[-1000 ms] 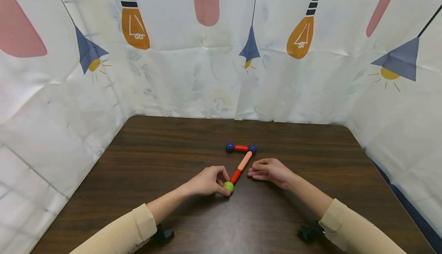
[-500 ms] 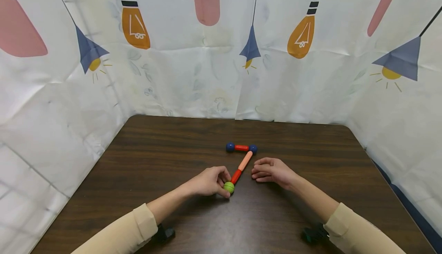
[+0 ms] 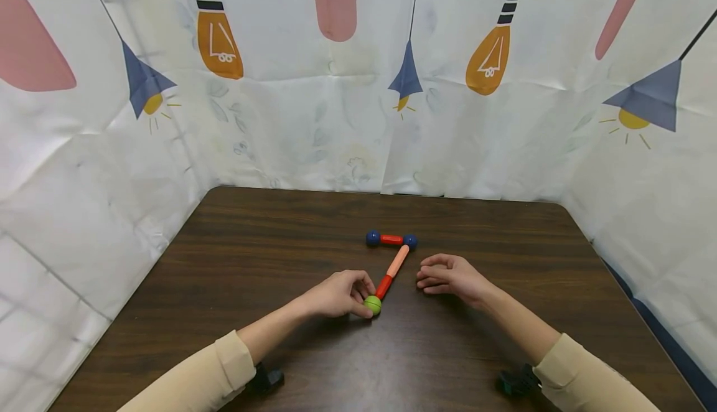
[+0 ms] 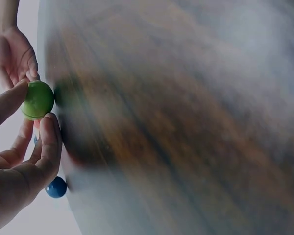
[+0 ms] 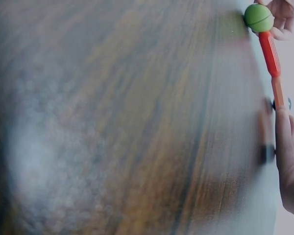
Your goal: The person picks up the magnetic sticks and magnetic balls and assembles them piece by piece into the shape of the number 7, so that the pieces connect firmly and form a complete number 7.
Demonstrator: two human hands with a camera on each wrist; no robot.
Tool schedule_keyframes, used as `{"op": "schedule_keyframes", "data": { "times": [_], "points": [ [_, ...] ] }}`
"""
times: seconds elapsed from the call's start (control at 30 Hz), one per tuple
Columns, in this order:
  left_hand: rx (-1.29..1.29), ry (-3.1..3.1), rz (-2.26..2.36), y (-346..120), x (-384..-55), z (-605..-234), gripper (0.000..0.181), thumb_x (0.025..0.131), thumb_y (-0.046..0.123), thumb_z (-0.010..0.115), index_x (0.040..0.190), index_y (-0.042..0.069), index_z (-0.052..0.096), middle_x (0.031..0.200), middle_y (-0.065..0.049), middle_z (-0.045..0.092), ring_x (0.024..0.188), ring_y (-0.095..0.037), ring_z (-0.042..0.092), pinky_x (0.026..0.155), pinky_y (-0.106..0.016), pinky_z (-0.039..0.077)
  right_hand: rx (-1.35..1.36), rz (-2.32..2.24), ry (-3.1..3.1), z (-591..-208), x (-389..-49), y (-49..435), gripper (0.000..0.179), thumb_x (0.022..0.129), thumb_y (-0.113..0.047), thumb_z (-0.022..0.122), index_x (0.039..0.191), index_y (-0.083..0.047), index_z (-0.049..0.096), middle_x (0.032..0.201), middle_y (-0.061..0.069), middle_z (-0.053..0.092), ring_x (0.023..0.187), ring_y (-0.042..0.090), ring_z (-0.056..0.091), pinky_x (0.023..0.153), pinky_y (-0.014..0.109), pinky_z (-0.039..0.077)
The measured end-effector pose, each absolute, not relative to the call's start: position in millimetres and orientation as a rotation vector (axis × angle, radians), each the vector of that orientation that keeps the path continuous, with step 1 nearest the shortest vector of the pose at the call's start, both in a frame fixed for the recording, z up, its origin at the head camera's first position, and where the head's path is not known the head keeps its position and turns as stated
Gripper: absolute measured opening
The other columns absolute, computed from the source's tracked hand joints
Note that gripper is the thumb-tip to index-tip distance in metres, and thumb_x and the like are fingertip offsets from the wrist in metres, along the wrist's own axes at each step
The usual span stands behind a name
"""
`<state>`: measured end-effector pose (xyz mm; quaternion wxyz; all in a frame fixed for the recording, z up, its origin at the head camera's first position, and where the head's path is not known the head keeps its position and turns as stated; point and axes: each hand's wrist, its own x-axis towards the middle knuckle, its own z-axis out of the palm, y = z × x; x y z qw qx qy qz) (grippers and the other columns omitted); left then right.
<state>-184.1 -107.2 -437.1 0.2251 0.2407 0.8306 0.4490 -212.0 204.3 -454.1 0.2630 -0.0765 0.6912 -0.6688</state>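
Note:
My left hand [image 3: 340, 294] pinches a green ball [image 3: 373, 304] between thumb and fingers at the near end of a chain of toy rods. A red rod [image 3: 384, 287] runs from the ball, followed in line by a peach rod [image 3: 398, 261]. The peach rod's far end meets a dark blue ball [image 3: 410, 241]. From there a short red rod [image 3: 391, 239] reaches left to a second blue ball [image 3: 373, 238]. To the right of the chain, my right hand [image 3: 455, 278] is held apart from it, fingers loosely bent and holding nothing.
All of it lies on a dark wood-grain table [image 3: 280, 225]. White cloth [image 3: 358, 132] printed with lamps and bulbs hangs behind the table and along its sides. A dark device sits under each forearm near the cuff.
My right hand has drawn away to the right from the peach rod. The left hand keeps its pinch on the green ball, and the chain is almost where it was.

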Motion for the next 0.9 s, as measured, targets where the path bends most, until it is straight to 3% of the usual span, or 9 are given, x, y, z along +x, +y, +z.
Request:
{"op": "schedule_keyframes", "data": {
  "times": [0.9],
  "points": [
    [0.684,2.315,1.242,-104,-189,-437,0.036,0.083,0.016,0.088,0.11,0.006,0.066,0.098,-0.002,0.068,0.088,-0.016,0.064,0.08,-0.031,0.053,-0.221,-1.785,1.897,-450,-214,213,0.052,0.105,-0.019,0.062,0.138,0.017,0.043,0.122,0.025,0.066,0.104,0.029,0.071,0.091,0.041,0.056]
  ]
}}
